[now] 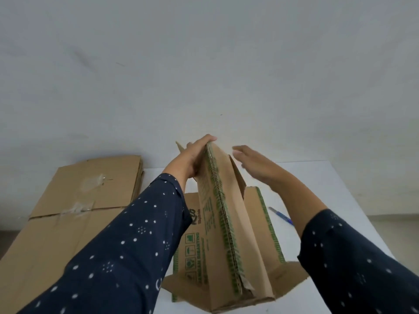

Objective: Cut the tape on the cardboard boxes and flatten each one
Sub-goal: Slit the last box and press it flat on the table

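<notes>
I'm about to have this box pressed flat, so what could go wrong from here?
1. Only the left hand grips the green-printed box; the right hand is off it, so the upright panels might spring back open.
2. The blue cutter lies on the white table beside the box; a collapsing flap could land on it or knock it away.

Long navy sleeves (127, 241) — small white dots, dotted clusters.
</notes>
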Demonstrator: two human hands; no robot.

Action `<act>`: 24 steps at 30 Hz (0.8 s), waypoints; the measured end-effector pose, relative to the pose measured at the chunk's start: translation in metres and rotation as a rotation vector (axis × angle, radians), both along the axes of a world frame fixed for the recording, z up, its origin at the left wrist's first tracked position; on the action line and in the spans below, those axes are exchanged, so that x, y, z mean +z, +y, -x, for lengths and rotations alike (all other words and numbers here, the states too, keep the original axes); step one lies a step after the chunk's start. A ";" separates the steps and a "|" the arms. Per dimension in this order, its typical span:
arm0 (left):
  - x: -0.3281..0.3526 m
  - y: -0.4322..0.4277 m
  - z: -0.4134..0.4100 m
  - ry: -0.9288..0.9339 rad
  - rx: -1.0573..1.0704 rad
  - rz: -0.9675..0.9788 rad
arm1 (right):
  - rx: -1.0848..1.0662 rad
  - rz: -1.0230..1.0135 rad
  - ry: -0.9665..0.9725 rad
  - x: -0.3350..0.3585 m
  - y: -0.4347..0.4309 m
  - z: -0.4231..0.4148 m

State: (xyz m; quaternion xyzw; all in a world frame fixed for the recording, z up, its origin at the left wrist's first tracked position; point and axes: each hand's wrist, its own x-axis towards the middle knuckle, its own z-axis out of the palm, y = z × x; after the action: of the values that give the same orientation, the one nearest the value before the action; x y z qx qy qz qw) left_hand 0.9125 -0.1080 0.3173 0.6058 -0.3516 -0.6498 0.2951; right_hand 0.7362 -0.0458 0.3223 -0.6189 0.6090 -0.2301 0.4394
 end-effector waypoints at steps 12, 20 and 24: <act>-0.017 0.008 -0.035 -0.064 -0.217 -0.059 | 0.392 -0.008 0.687 -0.032 -0.042 0.055; -0.076 0.028 -0.042 -0.614 0.083 -0.032 | 0.443 -0.221 0.485 -0.042 -0.037 0.054; -0.099 0.060 -0.034 -0.989 -0.138 -0.171 | 0.387 -0.349 0.483 -0.060 -0.018 0.036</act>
State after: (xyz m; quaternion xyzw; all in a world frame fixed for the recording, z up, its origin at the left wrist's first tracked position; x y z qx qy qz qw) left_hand 0.9461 -0.0477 0.2179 0.8384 -0.4341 -0.3296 -0.0009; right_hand 0.6998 -0.0638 0.2625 -0.6750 0.5969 0.1178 0.4174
